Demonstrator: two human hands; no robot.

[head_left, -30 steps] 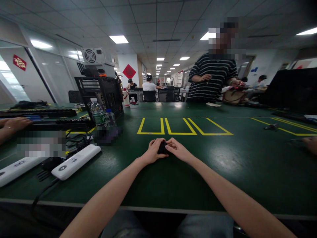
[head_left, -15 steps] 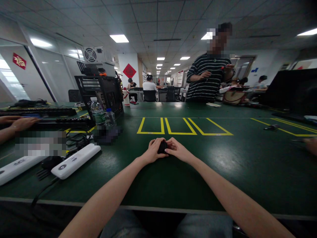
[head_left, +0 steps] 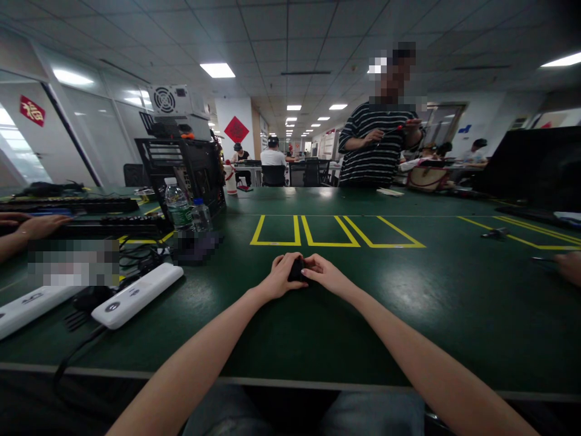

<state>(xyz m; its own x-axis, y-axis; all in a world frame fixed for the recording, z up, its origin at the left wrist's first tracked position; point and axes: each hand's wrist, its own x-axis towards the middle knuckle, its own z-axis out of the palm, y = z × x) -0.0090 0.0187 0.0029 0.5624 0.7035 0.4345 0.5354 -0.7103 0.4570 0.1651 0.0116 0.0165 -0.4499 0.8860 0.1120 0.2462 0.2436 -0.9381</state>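
Note:
Between my two hands is a small dark, blocky object (head_left: pixel 296 269), largely covered by fingers, so its kind does not show. My left hand (head_left: pixel 282 275) wraps around its left side, thumb below and fingers over the top. On the other side, my right hand (head_left: pixel 321 270) grips it with thumb and fingertips. Both hands are low over the green tabletop (head_left: pixel 318 327), just in front of the yellow tape outlines (head_left: pixel 333 244); whether the object touches the table I cannot tell.
To the left lie a white power strip (head_left: pixel 138 295), cables and two plastic bottles (head_left: pixel 178 209) beside an open black computer case (head_left: pixel 181 163). Another person's hands (head_left: pixel 40 227) rest on a keyboard at far left. A striped-shirted person (head_left: pixel 380 142) stands across the table. Another hand (head_left: pixel 569 266) is at far right.
My hands and the dark object stay nearly in place. At the far right, another person's hand with a thin dark tool shows slightly more. The standing person has shifted a little left.

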